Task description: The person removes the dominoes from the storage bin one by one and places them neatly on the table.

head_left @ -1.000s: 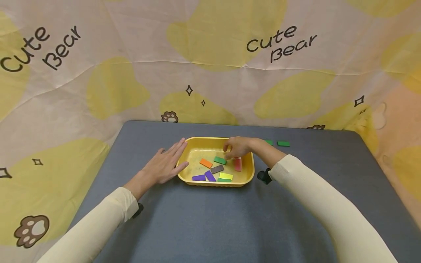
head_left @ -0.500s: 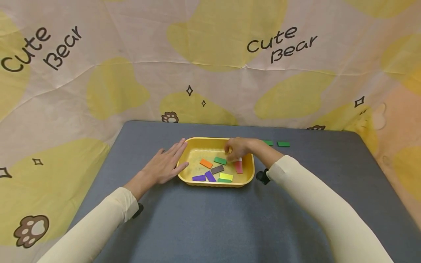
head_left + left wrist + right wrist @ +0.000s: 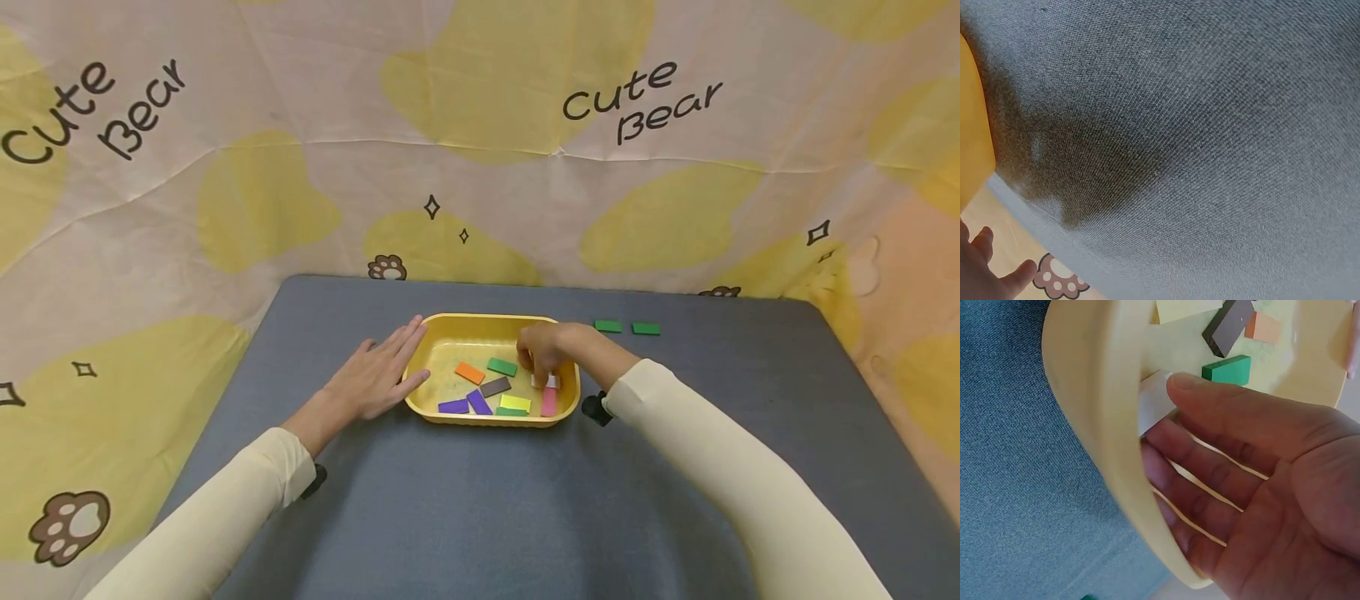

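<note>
A yellow plastic tray (image 3: 480,421) stands on the table with several small coloured blocks in it. My left hand (image 3: 375,371) rests on its left rim, fingers straight. Inside the tray at the right, my right hand (image 3: 549,346) pinches a white block (image 3: 1155,403) between thumb and index finger. A pink block (image 3: 549,403) lies just in front of the white one, by the near right corner. Left of it are a yellow block (image 3: 515,402), a dark grey block (image 3: 496,387), a green block (image 3: 502,367) and an orange block (image 3: 469,372).
Two green blocks (image 3: 646,329) lie on the blue-grey table (image 3: 465,500) beyond the tray's right side. Two purple blocks (image 3: 453,407) sit near the tray's front wall. A printed cloth (image 3: 480,100) hangs behind the table.
My right hand has moved toward me inside the tray with the white block. The pink block has slid toward the tray's near wall. My left hand has stayed in place.
</note>
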Demonstrator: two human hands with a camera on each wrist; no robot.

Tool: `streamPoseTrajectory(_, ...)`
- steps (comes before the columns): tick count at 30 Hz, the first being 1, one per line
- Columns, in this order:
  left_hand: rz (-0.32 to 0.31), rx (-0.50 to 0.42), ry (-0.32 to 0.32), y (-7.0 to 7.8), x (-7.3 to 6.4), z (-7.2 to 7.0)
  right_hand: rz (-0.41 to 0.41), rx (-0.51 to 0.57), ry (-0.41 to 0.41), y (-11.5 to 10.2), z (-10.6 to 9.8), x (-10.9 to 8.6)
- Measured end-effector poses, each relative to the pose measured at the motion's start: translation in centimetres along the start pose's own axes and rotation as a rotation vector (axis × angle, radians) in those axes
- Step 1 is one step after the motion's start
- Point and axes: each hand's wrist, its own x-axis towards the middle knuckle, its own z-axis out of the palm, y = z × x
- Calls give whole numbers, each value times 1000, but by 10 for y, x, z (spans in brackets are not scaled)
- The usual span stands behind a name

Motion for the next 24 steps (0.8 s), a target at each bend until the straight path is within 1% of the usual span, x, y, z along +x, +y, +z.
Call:
streamPoseTrajectory(5, -2, 3, -3, 1, -1, -1, 30, -69, 18, -6, 2, 1)
streamPoseTrajectory(15, -4, -2, -4, 1, 0, -1, 117, -48, 24, -14, 3, 5)
streamPoseTrajectory(18, -2, -2, -1, 1, 0, -1, 122, -60, 29, -16, 4, 6)
streamPoseTrajectory(24, -5, -8, -1, 0, 0, 1, 106, -93, 31, -17, 5, 10)
